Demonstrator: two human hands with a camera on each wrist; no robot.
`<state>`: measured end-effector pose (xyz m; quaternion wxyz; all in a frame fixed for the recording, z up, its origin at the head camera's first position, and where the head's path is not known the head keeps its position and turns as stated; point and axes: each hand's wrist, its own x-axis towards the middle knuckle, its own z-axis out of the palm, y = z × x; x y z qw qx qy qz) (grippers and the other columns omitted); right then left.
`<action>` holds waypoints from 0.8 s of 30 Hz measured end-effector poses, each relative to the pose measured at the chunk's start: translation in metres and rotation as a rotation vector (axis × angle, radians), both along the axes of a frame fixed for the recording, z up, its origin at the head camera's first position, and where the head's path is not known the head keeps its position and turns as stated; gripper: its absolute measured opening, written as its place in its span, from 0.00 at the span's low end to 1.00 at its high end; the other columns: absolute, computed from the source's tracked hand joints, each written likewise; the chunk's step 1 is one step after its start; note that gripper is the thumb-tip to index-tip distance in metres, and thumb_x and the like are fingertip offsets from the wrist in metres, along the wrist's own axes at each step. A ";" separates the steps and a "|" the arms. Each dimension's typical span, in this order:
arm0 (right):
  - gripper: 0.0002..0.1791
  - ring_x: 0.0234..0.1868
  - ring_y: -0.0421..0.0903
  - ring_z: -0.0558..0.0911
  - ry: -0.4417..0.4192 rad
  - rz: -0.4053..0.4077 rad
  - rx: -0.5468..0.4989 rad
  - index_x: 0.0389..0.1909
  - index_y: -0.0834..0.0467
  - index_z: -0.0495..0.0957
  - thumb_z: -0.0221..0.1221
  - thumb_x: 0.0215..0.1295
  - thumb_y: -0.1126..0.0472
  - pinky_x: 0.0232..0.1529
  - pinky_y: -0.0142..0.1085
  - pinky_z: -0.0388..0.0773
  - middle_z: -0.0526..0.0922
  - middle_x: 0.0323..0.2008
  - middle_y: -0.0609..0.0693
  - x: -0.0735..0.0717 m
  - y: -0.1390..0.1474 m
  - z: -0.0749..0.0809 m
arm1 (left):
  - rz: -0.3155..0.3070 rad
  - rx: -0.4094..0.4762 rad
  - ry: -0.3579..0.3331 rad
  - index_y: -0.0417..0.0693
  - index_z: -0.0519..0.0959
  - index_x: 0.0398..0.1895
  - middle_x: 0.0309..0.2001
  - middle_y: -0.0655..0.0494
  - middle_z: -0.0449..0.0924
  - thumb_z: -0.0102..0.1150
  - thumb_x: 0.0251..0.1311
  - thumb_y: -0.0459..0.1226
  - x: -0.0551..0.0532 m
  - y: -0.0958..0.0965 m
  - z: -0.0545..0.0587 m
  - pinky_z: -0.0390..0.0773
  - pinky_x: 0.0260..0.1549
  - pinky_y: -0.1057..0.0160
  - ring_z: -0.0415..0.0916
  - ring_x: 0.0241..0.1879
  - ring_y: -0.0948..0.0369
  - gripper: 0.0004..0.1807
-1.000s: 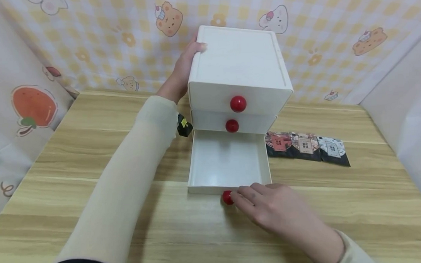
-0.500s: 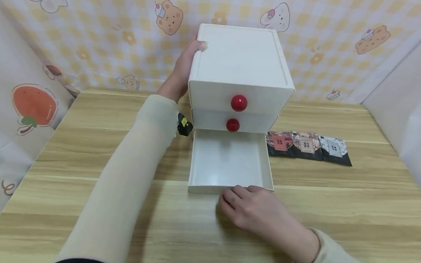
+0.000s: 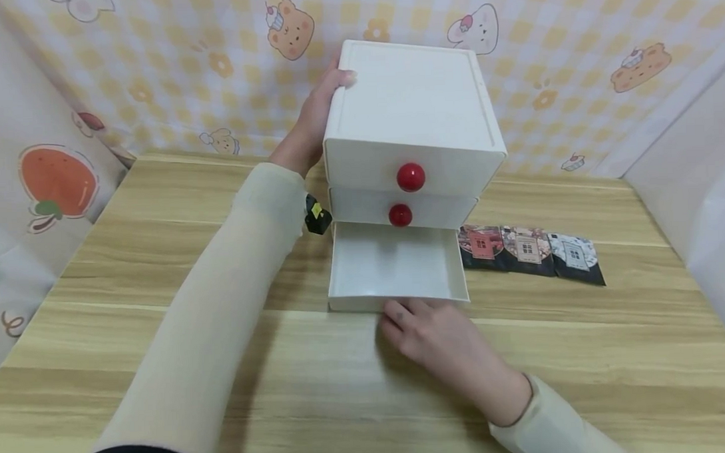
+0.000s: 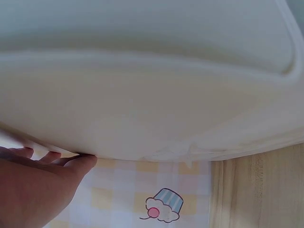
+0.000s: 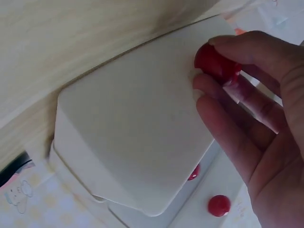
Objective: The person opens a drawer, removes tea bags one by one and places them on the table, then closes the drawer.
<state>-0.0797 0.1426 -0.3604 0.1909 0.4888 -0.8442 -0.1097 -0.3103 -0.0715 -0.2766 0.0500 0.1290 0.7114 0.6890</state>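
Note:
A white drawer cabinet with red round knobs stands at the middle back. My left hand holds its rear left edge, with the thumb over the top rim; in the left wrist view its fingers lie along the cabinet's edge. The bottom drawer is pulled partly out and has nothing in it. My right hand is at its front. In the right wrist view the thumb and fingers pinch the drawer's red knob, which the hand hides in the head view. The two upper drawers are closed.
Several small dark packets lie in a row right of the drawer, with red, pink and white-blue prints. A patterned cloth hangs behind the wooden table.
My right hand has closed round the bottom drawer's knob, and the drawer has slid a little way in toward the cabinet. My left hand has stayed on the cabinet.

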 end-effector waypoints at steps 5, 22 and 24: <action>0.12 0.35 0.43 0.85 -0.035 -0.032 -0.015 0.38 0.54 0.87 0.72 0.52 0.69 0.29 0.34 0.81 0.84 0.40 0.48 -0.008 0.001 -0.001 | -0.005 0.008 -0.010 0.74 0.41 0.82 0.81 0.72 0.43 0.31 0.70 0.49 -0.001 0.002 0.000 0.44 0.75 0.61 0.44 0.76 0.71 0.37; 0.12 0.37 0.43 0.86 -0.032 -0.007 -0.029 0.40 0.53 0.87 0.71 0.55 0.68 0.30 0.33 0.82 0.85 0.40 0.48 -0.011 -0.003 0.003 | 0.014 0.013 -0.048 0.77 0.40 0.81 0.81 0.73 0.41 0.29 0.71 0.50 0.001 0.002 0.001 0.44 0.75 0.60 0.43 0.76 0.71 0.36; 0.12 0.36 0.42 0.86 -0.031 -0.007 -0.027 0.40 0.53 0.87 0.71 0.55 0.68 0.29 0.33 0.82 0.84 0.39 0.48 -0.011 -0.003 0.003 | 0.015 0.019 -0.037 0.76 0.40 0.81 0.81 0.71 0.42 0.30 0.70 0.50 0.001 0.002 0.001 0.44 0.74 0.61 0.43 0.76 0.70 0.36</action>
